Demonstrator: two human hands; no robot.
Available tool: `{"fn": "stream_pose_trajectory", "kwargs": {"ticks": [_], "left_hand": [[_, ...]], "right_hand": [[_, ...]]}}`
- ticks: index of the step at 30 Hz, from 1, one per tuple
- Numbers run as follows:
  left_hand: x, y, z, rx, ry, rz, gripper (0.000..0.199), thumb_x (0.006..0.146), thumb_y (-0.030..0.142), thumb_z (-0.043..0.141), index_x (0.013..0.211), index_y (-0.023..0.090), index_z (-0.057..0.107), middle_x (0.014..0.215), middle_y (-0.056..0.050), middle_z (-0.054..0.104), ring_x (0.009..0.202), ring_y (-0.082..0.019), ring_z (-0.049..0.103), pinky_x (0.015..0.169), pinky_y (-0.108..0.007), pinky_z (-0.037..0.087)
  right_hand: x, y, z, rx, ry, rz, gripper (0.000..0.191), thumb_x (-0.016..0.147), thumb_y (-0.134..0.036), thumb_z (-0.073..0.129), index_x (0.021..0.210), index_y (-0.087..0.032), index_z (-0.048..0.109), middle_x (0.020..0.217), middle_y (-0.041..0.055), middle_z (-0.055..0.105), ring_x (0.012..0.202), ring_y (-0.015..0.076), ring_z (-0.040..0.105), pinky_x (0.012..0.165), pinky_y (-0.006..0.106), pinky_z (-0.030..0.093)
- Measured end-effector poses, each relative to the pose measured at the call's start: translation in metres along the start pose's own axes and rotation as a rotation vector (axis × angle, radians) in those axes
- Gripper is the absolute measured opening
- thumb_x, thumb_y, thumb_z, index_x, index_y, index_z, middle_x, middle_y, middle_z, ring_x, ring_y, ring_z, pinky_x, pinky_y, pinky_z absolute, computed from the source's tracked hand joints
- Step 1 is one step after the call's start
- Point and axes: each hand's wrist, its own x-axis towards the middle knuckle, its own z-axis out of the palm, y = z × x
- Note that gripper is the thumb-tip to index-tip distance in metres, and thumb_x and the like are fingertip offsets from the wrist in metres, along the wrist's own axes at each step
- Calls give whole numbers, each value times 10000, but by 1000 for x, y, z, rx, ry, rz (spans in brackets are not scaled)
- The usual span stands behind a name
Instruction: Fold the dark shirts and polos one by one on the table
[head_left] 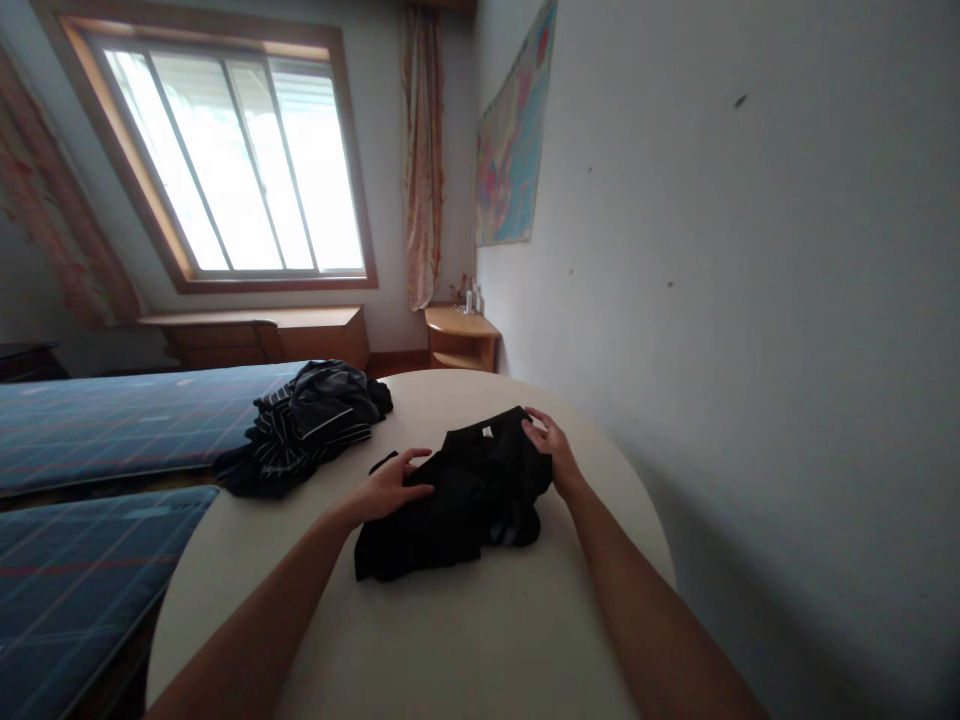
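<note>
A black garment [465,490] lies crumpled on the round white table, a small white label showing at its upper edge. Its exact kind is hard to tell in the folds. My left hand [394,485] rests on the garment's left side, thumb and fingers stretched apart. At the upper right corner, my right hand [550,445] holds the garment's edge between thumb and fingers, lifting that side a little. A grey-striped part peeks out at the garment's lower right.
A heap of dark, partly striped clothes [315,420] sits on the table's far left edge. Blue plaid mattresses [135,420] adjoin the round table [450,650] on the left. The wall [750,350] stands close on the right. Wooden furniture [461,322] is beyond.
</note>
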Motion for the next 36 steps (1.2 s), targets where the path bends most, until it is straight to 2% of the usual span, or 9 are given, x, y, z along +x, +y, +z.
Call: {"fn": "stream_pose_trajectory", "kwargs": {"ticks": [5, 9, 12, 17, 22, 26, 29, 32, 36], "left_hand": [[11, -4, -7, 254, 332, 161, 317, 810, 349, 613, 1081, 200, 684, 937, -46, 759, 856, -230, 701, 786, -338, 537], [14, -4, -20, 358, 632, 249, 288, 860, 337, 505, 960, 216, 746, 1028, -46, 758, 1010, -247, 682, 982, -381, 482], [16, -6, -24, 324, 692, 247, 390, 894, 380, 477, 1150, 193, 704, 1190, -64, 715, 1133, -248, 641, 1058, -389, 439], [13, -7, -14, 275, 496, 84, 785, 822, 573, 626, 1466, 167, 435, 1437, -145, 535, 1207, -295, 599, 1051, -417, 447], [6, -13, -6, 463, 381, 73, 870, 709, 563, 753, 1439, 187, 467, 1424, -172, 529, 1222, -335, 578, 1036, -445, 457], [5, -8, -3, 510, 297, 214, 673, 735, 294, 699, 1376, 202, 518, 1240, -109, 663, 1133, -276, 632, 1044, -423, 449], [6, 0, -8, 530, 390, 330, 443, 774, 176, 561, 1210, 227, 624, 1104, -45, 718, 1041, -229, 664, 1008, -386, 470], [7, -1, -23, 604, 606, 356, 268, 826, 180, 479, 990, 216, 688, 1036, -48, 732, 1011, -232, 669, 988, -381, 479], [9, -13, -44, 646, 779, 245, 276, 836, 178, 448, 935, 213, 703, 1024, -60, 742, 1023, -248, 677, 986, -392, 483]], "right_hand": [[-16, -16, -11, 8, -326, 167, 783, 871, -597, 594, 1520, -269, 304, 1394, 107, 576, 1143, 256, 648, 947, 430, 546], [-21, -18, -13, -66, -526, 115, 817, 733, -401, 791, 1452, -255, 431, 1379, 85, 588, 1199, 245, 605, 1042, 398, 482], [-12, -8, -9, -182, -395, -24, 688, 682, -297, 781, 1326, -210, 556, 1231, 87, 668, 1130, 253, 631, 1034, 421, 481], [3, 14, -7, -414, 44, -292, 632, 761, -293, 663, 1367, -225, 499, 1335, 101, 592, 1231, 250, 563, 1118, 455, 387], [3, 27, -13, -656, -2, -273, 886, 708, -371, 748, 1482, -185, 360, 1474, 172, 464, 1365, 296, 445, 1144, 473, 347], [0, 26, -22, -730, -100, -160, 988, 637, -388, 810, 1493, -190, 358, 1424, 186, 522, 1292, 325, 526, 1076, 481, 418], [-2, 22, -28, -699, -236, -151, 934, 608, -307, 817, 1451, -199, 431, 1315, 148, 623, 1173, 308, 619, 1011, 432, 477], [-1, 19, -30, -640, -270, -233, 720, 632, -197, 741, 1329, -217, 557, 1258, 95, 666, 1142, 276, 633, 1004, 398, 482], [6, 19, -26, -542, 47, -206, 556, 722, -239, 649, 1273, -228, 575, 1158, 93, 691, 982, 244, 680, 939, 429, 521]]}}
